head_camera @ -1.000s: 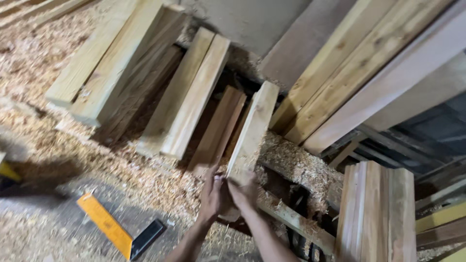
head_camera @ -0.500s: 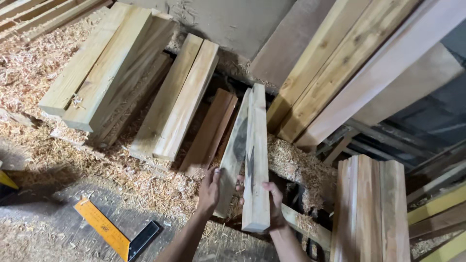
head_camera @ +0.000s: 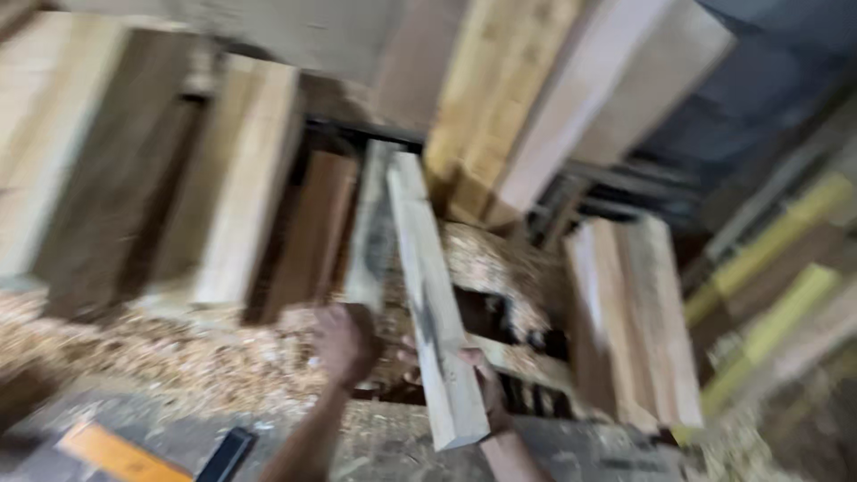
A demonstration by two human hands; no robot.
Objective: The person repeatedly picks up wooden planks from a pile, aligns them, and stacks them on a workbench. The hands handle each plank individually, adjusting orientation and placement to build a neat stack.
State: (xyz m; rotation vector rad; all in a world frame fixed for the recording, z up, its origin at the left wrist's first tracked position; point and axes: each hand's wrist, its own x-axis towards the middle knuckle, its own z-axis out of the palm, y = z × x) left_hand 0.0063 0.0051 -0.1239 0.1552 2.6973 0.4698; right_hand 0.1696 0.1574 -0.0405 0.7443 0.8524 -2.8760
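Since half a second ago, the pale plank [head_camera: 428, 303] has tipped so its near end swings toward five o'clock, and the view has closed in and blurred. It is long, square-edged raw wood with a dark stain along one face, and it stands just right of centre. The right hand [head_camera: 482, 393] is wrapped around its lower end from behind; the left hand [head_camera: 344, 344], at seven o'clock of it, is curled at the foot of a second grey-faced board [head_camera: 373, 228] beside it, though blur hides whether it truly grips. Sawdust [head_camera: 178, 357] lies in loose, flaky heaps on the floor below. Stacked planks [head_camera: 241, 187] lean at ten o'clock, more timber [head_camera: 634, 312] stands at three o'clock, and an orange tool [head_camera: 116, 455] lies at eight o'clock.
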